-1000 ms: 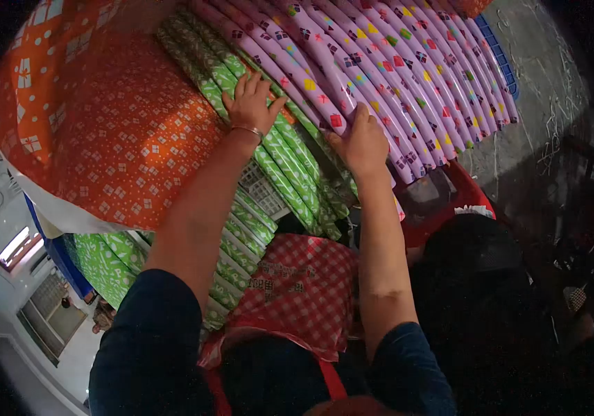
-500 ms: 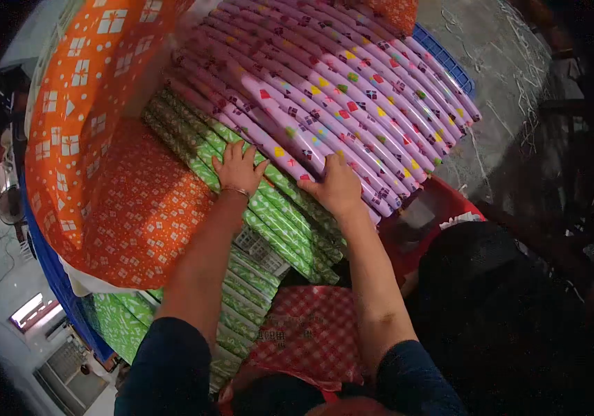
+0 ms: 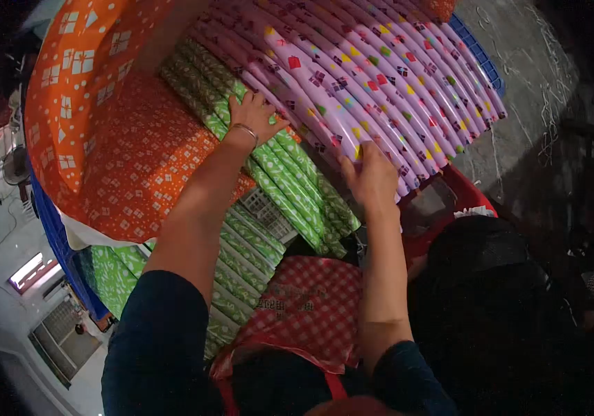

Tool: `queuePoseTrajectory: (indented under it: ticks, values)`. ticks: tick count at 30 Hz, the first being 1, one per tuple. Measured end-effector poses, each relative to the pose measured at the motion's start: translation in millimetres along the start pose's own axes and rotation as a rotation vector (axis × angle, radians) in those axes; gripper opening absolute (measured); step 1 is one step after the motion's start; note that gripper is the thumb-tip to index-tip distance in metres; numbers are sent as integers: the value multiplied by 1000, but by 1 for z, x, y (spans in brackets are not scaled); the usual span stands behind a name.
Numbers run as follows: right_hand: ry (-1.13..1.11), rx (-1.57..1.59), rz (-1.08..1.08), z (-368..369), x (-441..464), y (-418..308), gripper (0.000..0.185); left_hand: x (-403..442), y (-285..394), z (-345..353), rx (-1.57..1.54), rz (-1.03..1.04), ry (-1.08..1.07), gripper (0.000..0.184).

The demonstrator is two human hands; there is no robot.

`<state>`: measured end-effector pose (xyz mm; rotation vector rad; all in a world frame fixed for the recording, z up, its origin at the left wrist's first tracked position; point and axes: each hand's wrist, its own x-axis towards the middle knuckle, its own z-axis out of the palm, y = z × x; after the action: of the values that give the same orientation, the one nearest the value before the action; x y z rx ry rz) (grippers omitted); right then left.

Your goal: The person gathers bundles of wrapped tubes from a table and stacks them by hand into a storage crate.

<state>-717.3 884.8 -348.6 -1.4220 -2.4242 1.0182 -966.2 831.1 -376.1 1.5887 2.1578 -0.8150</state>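
Observation:
Fingers spread, my left hand (image 3: 253,119) lies on a bundle of shiny green patterned rolls (image 3: 290,173). My right hand (image 3: 373,173) is curled at the near edge of the pink rolls (image 3: 387,90), which carry small coloured gift shapes; its fingertips are partly hidden against the outermost pink roll. Left of the green bundle is orange printed sheeting (image 3: 144,152) with white gift shapes. More green rolls (image 3: 238,270) lie below, beside a pale grid-like surface (image 3: 267,211).
A red checked apron (image 3: 304,298) covers my front. At the right are a red plastic object (image 3: 467,197) and a person in a dark top (image 3: 484,277). A blue basket edge (image 3: 480,52) shows beyond the pink rolls, with loose strings on the grey floor (image 3: 519,97).
The pink rolls beside my right hand have shifted right, away from the green bundle, widening the gap. My right hand has moved right with them. My left hand stays on the green rolls.

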Motion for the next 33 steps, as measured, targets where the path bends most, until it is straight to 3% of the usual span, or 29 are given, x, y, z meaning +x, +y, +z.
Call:
queuePoseTrajectory:
  ticks: [1,3,4,5,7,9,11,15,16,18,23,25,26,29,31,33]
  values:
    - [-32,43,18,2,-10,0,35,3,-1,7,-3,-1,-1,51]
    - [14,167,5,16,-33,1,34,3,1,15,-2,-36,250,55]
    - [27,214,2,21,-43,1,34,5,-1,4,-60,-54,-26,56]
    - [-7,271,32,24,-52,-1,33,0,-2,8,-63,-55,-34,56]
    - [-2,278,21,35,-68,6,34,-13,-8,13,-67,-57,107,52]
    - [10,280,14,43,-79,13,35,-22,-13,16,-36,-80,54,47]
    - [-32,234,29,42,-85,19,36,-32,-20,31,-135,-93,180,44]
    - [-138,123,-21,43,-90,35,37,-31,-11,34,-77,-217,77,47]
    - [-203,110,-46,44,-91,35,37,-28,-10,51,-143,-204,317,53]
    - [-172,113,-28,52,-95,37,37,-23,-6,46,-142,-223,228,53]
    - [-165,137,44,49,-102,45,37,-20,-17,64,-293,-216,317,35]
    - [-158,133,-1,44,-103,45,40,-18,-19,70,-658,-268,476,39]
    - [-145,153,39,45,-103,42,37,-18,-17,66,-649,-243,608,49]
    - [-150,92,-21,53,-93,37,32,-13,-1,52,-644,-311,703,59]
    - [-133,120,-34,53,-86,35,31,-4,-1,55,-625,-334,678,62]
    - [-209,92,-46,57,-85,36,29,-2,-4,52,-487,-404,491,64]
